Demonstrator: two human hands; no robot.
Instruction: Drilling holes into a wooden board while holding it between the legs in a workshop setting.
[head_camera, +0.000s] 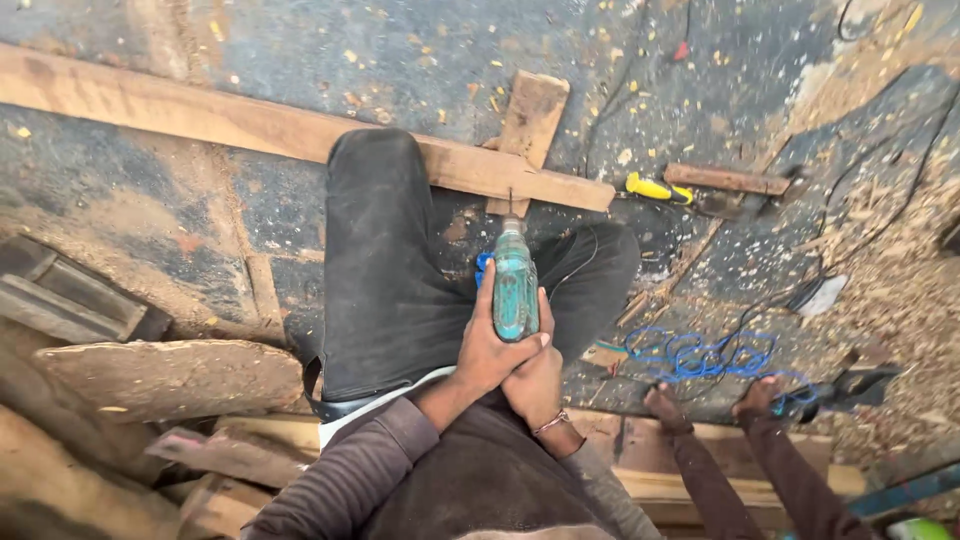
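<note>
Landmark: the teal power drill, held upright, bit pointing down.

Nearest the wearer: both hands stacked on the drill's rear end. Left hand wrapped around the body from the left, fingers curled tight on the casing. Right hand just below and right of it, pressed against the left hand and closed on the drill's back; a thin bracelet shows at that wrist.

Left of the drill: the wearer's knee in dark trousers, pressing down on the work.

Right of the drill, low: another person's two hands at a tangle of blue cord on the sawdust-strewn floor.

Just beyond the drill's tip: the bit meets a long wooden plank where a short board crosses it.

Beyond and right of the drill: a yellow-handled screwdriver beside a short wood strip.

Far left of the drill: rough scrap timber piled up.
</note>
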